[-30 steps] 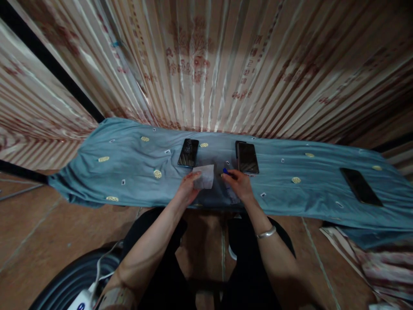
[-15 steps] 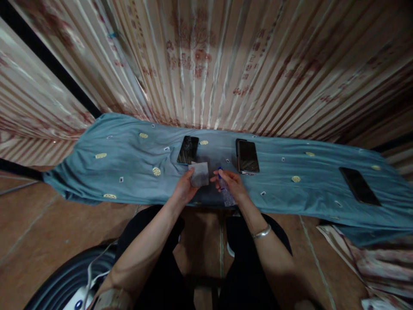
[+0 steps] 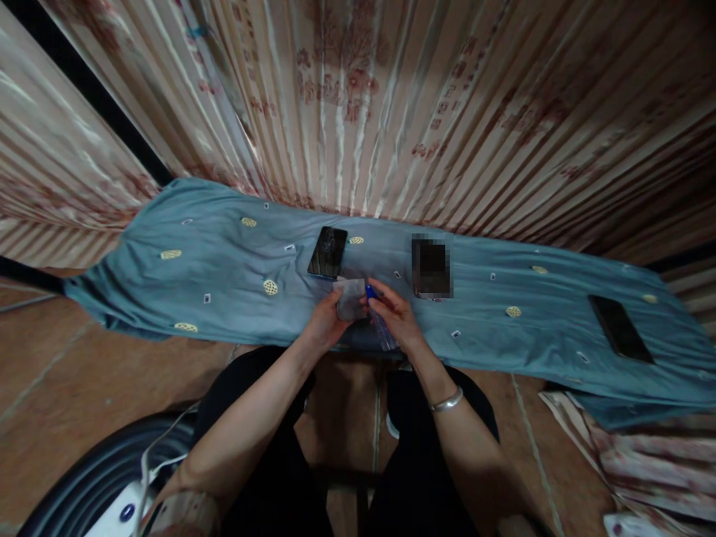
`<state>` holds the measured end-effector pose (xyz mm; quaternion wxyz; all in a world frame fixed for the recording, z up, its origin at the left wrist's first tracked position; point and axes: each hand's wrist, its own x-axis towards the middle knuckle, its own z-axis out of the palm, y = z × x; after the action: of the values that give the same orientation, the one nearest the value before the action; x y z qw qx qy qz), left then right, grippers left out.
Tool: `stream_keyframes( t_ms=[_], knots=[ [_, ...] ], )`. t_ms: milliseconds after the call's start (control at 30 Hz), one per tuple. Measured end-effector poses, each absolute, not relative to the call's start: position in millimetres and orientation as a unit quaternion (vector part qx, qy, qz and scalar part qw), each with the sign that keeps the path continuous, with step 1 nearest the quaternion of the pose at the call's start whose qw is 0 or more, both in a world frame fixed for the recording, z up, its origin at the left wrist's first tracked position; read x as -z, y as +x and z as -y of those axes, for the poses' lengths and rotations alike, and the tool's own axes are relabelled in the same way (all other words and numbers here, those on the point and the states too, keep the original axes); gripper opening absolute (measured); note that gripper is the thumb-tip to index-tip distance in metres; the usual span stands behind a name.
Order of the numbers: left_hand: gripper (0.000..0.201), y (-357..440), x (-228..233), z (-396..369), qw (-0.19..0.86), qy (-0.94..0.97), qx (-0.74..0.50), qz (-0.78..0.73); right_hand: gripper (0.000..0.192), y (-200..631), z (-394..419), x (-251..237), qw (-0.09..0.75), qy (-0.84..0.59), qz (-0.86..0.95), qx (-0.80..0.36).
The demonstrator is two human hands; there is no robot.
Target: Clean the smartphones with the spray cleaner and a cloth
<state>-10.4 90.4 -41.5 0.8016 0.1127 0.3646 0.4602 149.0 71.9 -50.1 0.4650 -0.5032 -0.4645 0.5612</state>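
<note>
My left hand [image 3: 325, 321] is closed on a folded grey cloth [image 3: 349, 292], a small square with its thumb on the near left edge. Fingers of my right hand [image 3: 400, 319] wrap around a small clear bottle [image 3: 383, 333] with a blue top [image 3: 370, 291]. The bottle leans, its blue top up against the cloth's right edge; whether they touch I cannot tell. Just beyond the cloth lies a dark phone [image 3: 328, 250] with marks on its screen. Past my right hand is a second dark device [image 3: 432, 267], pixelated in this view.
A blue-green cloth with yellow prints [image 3: 246, 261] covers the long narrow table. Another dark phone [image 3: 620, 328] lies at the right. Patterned curtains [image 3: 347, 149] hang behind. At lower left are a dark ribbed round object [image 3: 72, 477] and a white power strip [image 3: 117, 514] with cables.
My right hand has moved left with the bottle, bringing its blue top up to the cloth. My left hand still holds the cloth. The view has shifted slightly.
</note>
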Motion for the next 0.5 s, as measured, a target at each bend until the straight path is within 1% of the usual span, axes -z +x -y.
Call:
stream_keyframes(
  t_ms=[100, 200, 367, 500],
  knots=[
    [0.033, -10.0, 40.0, -89.7, 0.8, 0.096, -0.46, -0.373, 0.054, 149.9, -74.9, 57.4, 0.448, -0.515, 0.541, -0.492],
    [0.031, -9.0, 40.9, -88.6, 0.803, 0.094, -0.458, -0.369, 0.052, 148.6, -73.5, 60.4, 0.407, -0.546, 0.63, -0.373],
    [0.035, -4.2, 43.1, -86.1, 0.804, 0.086, -0.462, -0.364, 0.05, 141.8, -64.5, 56.7, 0.291, -0.585, 0.741, -0.155],
    [0.034, -2.1, 45.6, -85.7, 0.799, 0.091, -0.468, -0.366, 0.049, 134.2, -60.8, 51.4, 0.184, -0.595, 0.781, -0.046]
  ],
)
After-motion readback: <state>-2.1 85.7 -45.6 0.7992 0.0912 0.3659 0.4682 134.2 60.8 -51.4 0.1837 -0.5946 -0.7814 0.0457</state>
